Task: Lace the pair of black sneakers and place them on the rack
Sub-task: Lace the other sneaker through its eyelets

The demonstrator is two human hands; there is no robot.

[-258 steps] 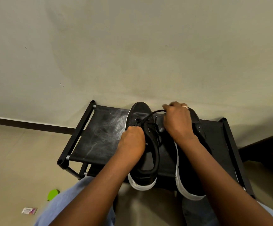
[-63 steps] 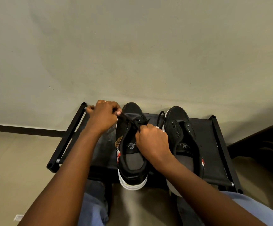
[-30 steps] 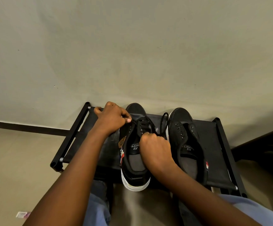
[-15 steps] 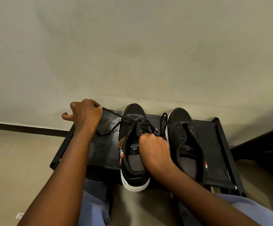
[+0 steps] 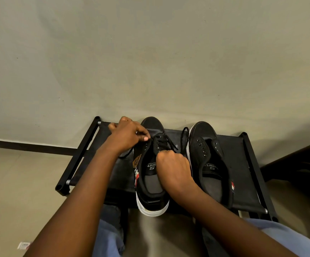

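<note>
On rack [image 5: 247,184], half-laced black sneaker [image 5: 151,184]

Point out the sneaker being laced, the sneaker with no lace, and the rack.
laced sneaker [image 5: 153,125]: head view, on its black toe cap.
unlaced sneaker [image 5: 202,132]: head view, on its toe, above the empty eyelets.
rack [image 5: 243,182]: head view, on the bare black fabric shelf right of the shoes.

Black sneakers [image 5: 151,175] (white soles), black rack [image 5: 250,182], beige wall [image 5: 150,52]
</note>
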